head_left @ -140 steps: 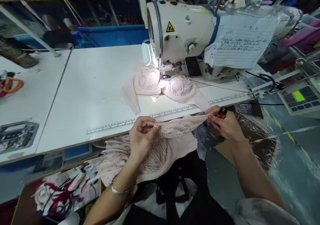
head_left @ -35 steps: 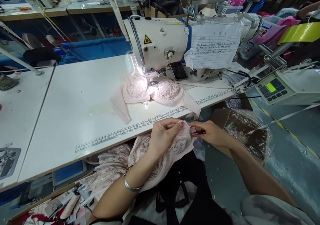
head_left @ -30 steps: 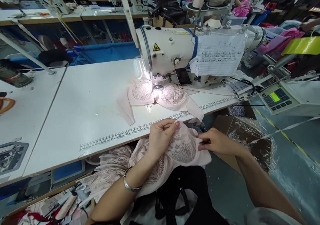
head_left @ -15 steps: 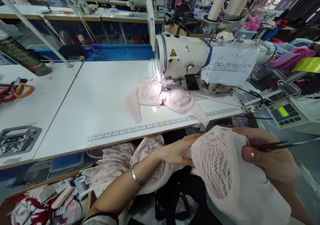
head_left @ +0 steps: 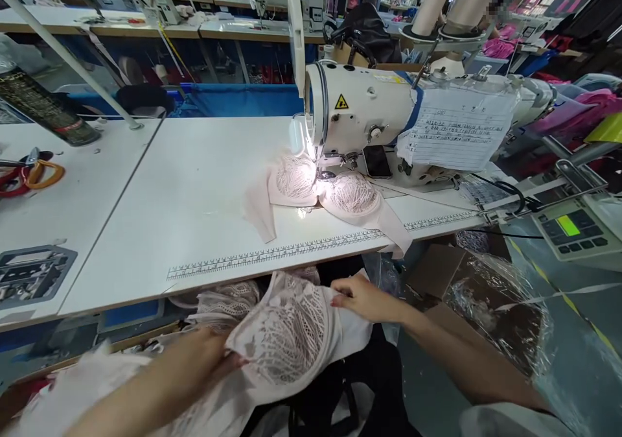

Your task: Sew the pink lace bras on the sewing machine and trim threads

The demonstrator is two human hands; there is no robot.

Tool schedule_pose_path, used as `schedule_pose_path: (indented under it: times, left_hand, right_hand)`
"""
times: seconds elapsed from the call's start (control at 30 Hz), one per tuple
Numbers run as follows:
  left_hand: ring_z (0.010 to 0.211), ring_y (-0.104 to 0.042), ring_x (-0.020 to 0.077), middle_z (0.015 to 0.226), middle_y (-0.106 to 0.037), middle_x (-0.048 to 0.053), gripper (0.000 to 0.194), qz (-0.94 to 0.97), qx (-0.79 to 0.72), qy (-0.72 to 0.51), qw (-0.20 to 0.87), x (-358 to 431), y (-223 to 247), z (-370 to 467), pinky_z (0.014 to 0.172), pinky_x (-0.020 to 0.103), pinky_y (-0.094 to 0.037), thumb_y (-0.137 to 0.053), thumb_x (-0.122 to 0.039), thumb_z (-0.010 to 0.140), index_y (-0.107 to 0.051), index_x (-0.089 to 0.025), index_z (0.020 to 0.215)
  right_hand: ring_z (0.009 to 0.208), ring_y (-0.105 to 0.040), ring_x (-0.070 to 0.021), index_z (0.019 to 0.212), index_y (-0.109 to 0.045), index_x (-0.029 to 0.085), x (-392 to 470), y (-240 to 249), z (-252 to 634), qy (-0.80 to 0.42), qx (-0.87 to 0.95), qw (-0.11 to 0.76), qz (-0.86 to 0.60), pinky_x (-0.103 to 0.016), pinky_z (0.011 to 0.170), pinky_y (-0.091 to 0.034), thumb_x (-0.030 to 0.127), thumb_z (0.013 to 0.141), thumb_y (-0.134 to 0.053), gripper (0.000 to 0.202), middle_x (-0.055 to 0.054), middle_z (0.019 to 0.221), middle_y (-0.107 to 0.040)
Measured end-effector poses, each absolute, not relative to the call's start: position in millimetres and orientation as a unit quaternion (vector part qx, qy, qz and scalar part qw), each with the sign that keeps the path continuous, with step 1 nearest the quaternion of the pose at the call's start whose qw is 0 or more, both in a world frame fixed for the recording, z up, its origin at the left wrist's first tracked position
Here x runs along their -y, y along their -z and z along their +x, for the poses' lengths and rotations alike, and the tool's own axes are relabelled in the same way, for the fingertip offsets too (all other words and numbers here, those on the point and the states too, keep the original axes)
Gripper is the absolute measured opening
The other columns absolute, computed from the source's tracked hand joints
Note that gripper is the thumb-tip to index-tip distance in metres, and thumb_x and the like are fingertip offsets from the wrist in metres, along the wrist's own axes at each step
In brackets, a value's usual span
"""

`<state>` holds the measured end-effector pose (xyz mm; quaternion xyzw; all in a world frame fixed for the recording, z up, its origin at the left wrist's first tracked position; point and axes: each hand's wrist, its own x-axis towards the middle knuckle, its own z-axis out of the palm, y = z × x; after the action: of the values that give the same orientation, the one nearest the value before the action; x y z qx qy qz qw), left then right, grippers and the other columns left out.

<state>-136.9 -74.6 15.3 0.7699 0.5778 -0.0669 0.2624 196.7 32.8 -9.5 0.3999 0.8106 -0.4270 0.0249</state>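
Note:
A pale pink lace bra [head_left: 291,333] lies across my lap, below the table's front edge. My right hand [head_left: 359,297] pinches its fabric near the right side of the lace cup. At the cup's left edge, my left hand [head_left: 216,356] is closed on the bra, partly smeared by motion. More pale pink lace bras [head_left: 228,301] are piled behind my left wrist, and loose pale fabric [head_left: 82,385] hangs under my left forearm. Another pink bra [head_left: 352,197] sits under the lit needle area of the white sewing machine [head_left: 364,109].
The white table [head_left: 194,184] carries a printed ruler [head_left: 272,250] along its front edge. Orange- and red-handled scissors [head_left: 43,174] lie at left, and a phone [head_left: 377,162] rests against the machine. A control box [head_left: 573,226] and an open carton with plastic [head_left: 486,307] stand at right.
The bra held up at the right is gone from there. My right hand has moved left to the lap bra, with the dark pointed tool no longer visible. My left hand has moved left and down.

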Motion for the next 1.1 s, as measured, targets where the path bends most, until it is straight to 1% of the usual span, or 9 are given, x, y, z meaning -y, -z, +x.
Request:
schedule_pose_path:
  times: [0.07, 0.17, 0.33, 0.43, 0.53, 0.7, 0.8, 0.93, 1.1]
  left_hand:
    - [0.081, -0.076, 0.0335, 0.088, -0.077, 0.015, 0.035, 0.728, -0.618, 0.162, 0.250, 65.9, 9.7, -105.3, 0.072, 0.042, -0.058, -0.044, -0.026, 0.094, -0.070, -0.014, 0.116]
    - [0.075, -0.076, 0.0329, 0.081, -0.076, 0.013, 0.036, 0.740, -0.622, 0.152, 0.206, 51.5, 31.3, -77.0, 0.066, 0.039, -0.057, -0.041, -0.022, 0.101, -0.059, -0.009, 0.129]
    - [0.081, -0.073, 0.0239, 0.101, -0.076, 0.014, 0.033, 0.886, -0.425, -0.185, 0.030, 13.8, 18.9, -62.3, 0.070, 0.035, -0.059, -0.043, -0.021, 0.106, -0.051, -0.008, 0.136]
    - [0.103, -0.068, 0.0238, 0.112, -0.073, 0.013, 0.026, 0.930, -0.253, -0.259, -0.057, -30.5, -3.5, -50.8, 0.093, 0.038, -0.055, -0.050, -0.010, 0.102, -0.057, -0.007, 0.127]
    - [0.099, -0.062, 0.0225, 0.106, -0.070, 0.012, 0.014, 0.912, -0.310, -0.264, -0.040, -88.2, -21.3, -43.2, 0.089, 0.035, -0.053, -0.051, -0.016, 0.103, -0.062, -0.010, 0.109]
    - [0.093, -0.056, 0.0207, 0.108, -0.066, 0.013, 0.023, 0.910, -0.401, -0.081, 0.066, -167.7, -38.4, -44.2, 0.079, 0.031, -0.049, -0.041, 0.000, 0.095, -0.060, -0.008, 0.107]
    - [0.087, -0.054, 0.0203, 0.103, -0.065, 0.013, 0.022, 0.932, -0.354, 0.009, 0.078, -187.3, -43.5, -44.9, 0.068, 0.029, -0.043, -0.044, 0.001, 0.092, -0.063, -0.009, 0.098]
    - [0.082, -0.051, 0.0202, 0.100, -0.063, 0.014, 0.029, 0.941, -0.336, -0.008, 0.042, -192.8, -38.6, -43.7, 0.067, 0.031, -0.041, -0.037, 0.001, 0.095, -0.064, -0.009, 0.091]
    - [0.079, -0.049, 0.0213, 0.097, -0.064, 0.014, 0.036, 0.948, -0.313, -0.054, -0.010, -193.5, -25.1, -42.9, 0.069, 0.034, -0.041, -0.030, 0.005, 0.093, -0.063, -0.010, 0.089]
  right_hand:
    - [0.073, -0.062, -0.0182, 0.086, -0.066, 0.017, -30.1, 29.0, 197.6, 0.316, -0.846, 0.122, 0.413, -0.025, 0.065, -0.041, 0.028, 0.098, -0.056, 0.019, -0.002, 0.072, -0.065]
    - [0.084, -0.070, -0.0285, 0.096, -0.074, 0.013, -29.2, 36.7, 206.0, 0.256, -0.860, 0.166, 0.409, -0.031, 0.069, -0.044, 0.009, 0.090, -0.055, 0.020, -0.014, 0.086, -0.074]
    - [0.087, -0.072, -0.0253, 0.101, -0.073, 0.013, -45.1, 12.0, 220.0, 0.203, -0.905, 0.094, 0.361, -0.030, 0.070, -0.046, 0.001, 0.086, -0.052, 0.030, -0.012, 0.091, -0.076]
    - [0.076, -0.068, -0.0175, 0.098, -0.074, 0.018, -70.6, -11.8, 225.2, 0.121, -0.942, -0.105, 0.294, -0.026, 0.066, -0.045, 0.005, 0.090, -0.050, 0.028, -0.005, 0.083, -0.073]
    - [0.072, -0.064, -0.0179, 0.097, -0.076, 0.021, -116.0, -34.2, 222.8, 0.010, -0.918, -0.184, 0.350, -0.027, 0.059, -0.040, 0.013, 0.094, -0.051, 0.026, -0.005, 0.084, -0.072]
    - [0.093, -0.069, -0.0283, 0.126, -0.072, 0.023, -212.1, -45.9, 201.3, -0.018, -0.842, -0.113, 0.526, -0.035, 0.076, -0.051, 0.035, 0.095, -0.058, 0.037, -0.010, 0.106, -0.074]
    - [0.105, -0.069, -0.0337, 0.119, -0.076, 0.021, -252.2, -34.9, 192.7, -0.007, -0.833, -0.054, 0.550, -0.041, 0.089, -0.051, 0.039, 0.090, -0.064, 0.036, -0.011, 0.108, -0.077]
    - [0.104, -0.069, -0.0333, 0.102, -0.078, 0.018, -273.6, -17.0, 199.2, -0.029, -0.863, -0.076, 0.498, -0.043, 0.094, -0.051, 0.035, 0.093, -0.058, 0.027, -0.013, 0.103, -0.078]
    - [0.090, -0.069, -0.0282, 0.110, -0.072, 0.022, -274.1, -11.7, 211.7, -0.003, -0.909, -0.030, 0.416, -0.042, 0.085, -0.053, 0.023, 0.086, -0.059, 0.028, -0.008, 0.096, -0.076]
